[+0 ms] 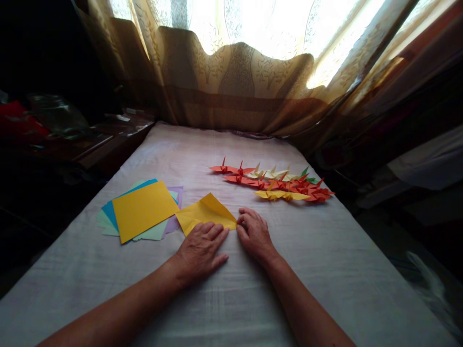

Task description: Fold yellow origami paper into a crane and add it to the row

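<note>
A creased yellow sheet of origami paper (206, 212) lies on the cloth, its near side folded over and one corner pointing away from me. My left hand (202, 248) rests flat across its near edge, fingers stretched out and thumb apart. At the sheet's right corner, my right hand (255, 233) pinches the paper between thumb and forefinger. Part of the sheet's near edge is hidden under my left fingers. Just left of it, a stack of coloured paper, with a flat yellow sheet (144, 209) on top, touches or nearly touches the creased sheet's left corner.
Beyond my right hand stand rows of folded paper cranes: red cranes (260, 183), cream cranes (273, 173), yellow cranes (278, 194) and a green crane (307, 177). A white cloth (231, 299) covers the surface. A patterned curtain (231, 82) hangs behind; a dark cabinet (104, 144) stands left.
</note>
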